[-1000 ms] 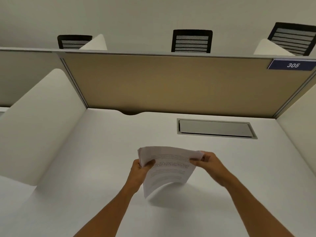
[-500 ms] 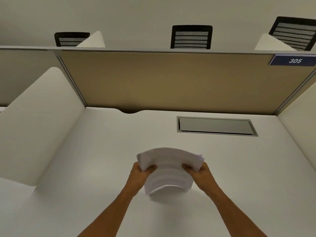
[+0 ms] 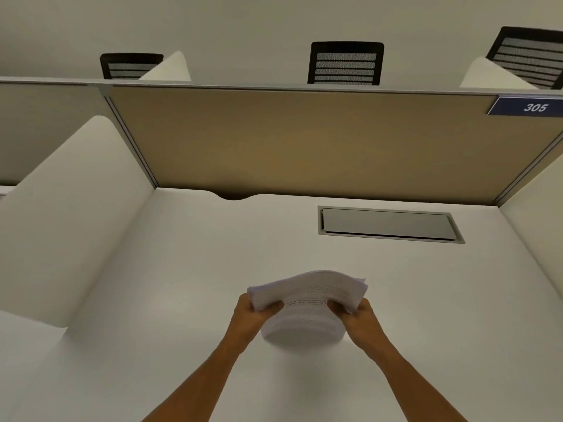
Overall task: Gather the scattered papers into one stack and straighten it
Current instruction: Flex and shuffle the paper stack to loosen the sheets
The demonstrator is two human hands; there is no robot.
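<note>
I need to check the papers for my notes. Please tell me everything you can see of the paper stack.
The stack is white printed paper, many sheets thick, with lines of dark text too small to read. It is held upright and bowed, its top edge arching and its sheets fanned slightly at the right corner. The left hand and right hand each keep a grip on one side. Its blurred lower edge is close above the white desk; contact is unclear.

Both hands forward, left hand [image 3: 247,315] and right hand [image 3: 359,321] clenched.
</note>
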